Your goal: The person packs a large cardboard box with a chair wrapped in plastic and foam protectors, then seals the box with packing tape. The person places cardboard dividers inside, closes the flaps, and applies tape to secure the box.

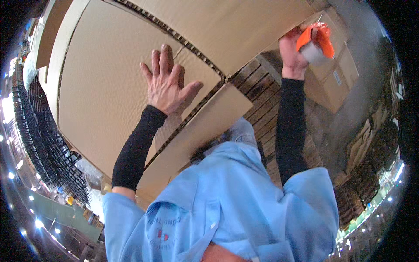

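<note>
My left hand [165,89] lies with fingers spread on a broad cardboard flap [109,83] of a large carton. Its palm side faces the board and nothing is held in it. To the right, my right hand [293,54] is closed on an orange tape dispenser [317,39] with a pale grey-white band. That hand is beside the edge of a second large cardboard panel [235,26]; whether it touches the panel I cannot tell. A narrower flap [205,126] folds outward near my body.
Beneath the carton are wooden pallet slats [257,87]. A flattened or closed carton [334,81] with a small white label lies on the floor at the right. Stacked dark racks [43,135] stand at the left, and more cardboard [362,139] is at the far right.
</note>
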`<action>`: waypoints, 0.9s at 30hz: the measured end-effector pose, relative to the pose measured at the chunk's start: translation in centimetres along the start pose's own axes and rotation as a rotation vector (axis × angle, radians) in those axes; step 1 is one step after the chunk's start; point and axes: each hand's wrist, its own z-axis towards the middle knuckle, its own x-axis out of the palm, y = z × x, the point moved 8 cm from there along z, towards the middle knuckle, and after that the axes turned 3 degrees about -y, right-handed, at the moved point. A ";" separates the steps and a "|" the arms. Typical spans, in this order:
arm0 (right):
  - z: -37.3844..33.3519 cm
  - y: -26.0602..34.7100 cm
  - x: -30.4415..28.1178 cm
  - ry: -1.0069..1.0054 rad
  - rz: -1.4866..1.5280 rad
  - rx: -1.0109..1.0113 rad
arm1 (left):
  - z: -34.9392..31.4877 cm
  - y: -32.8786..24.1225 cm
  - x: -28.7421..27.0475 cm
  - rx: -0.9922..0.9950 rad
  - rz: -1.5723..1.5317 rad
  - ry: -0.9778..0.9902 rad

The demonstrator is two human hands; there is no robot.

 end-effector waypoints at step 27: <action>1.3 -4.1 2.1 0.024 -0.469 0.163 | -0.7 -4.4 -0.1 -0.021 -0.054 -0.075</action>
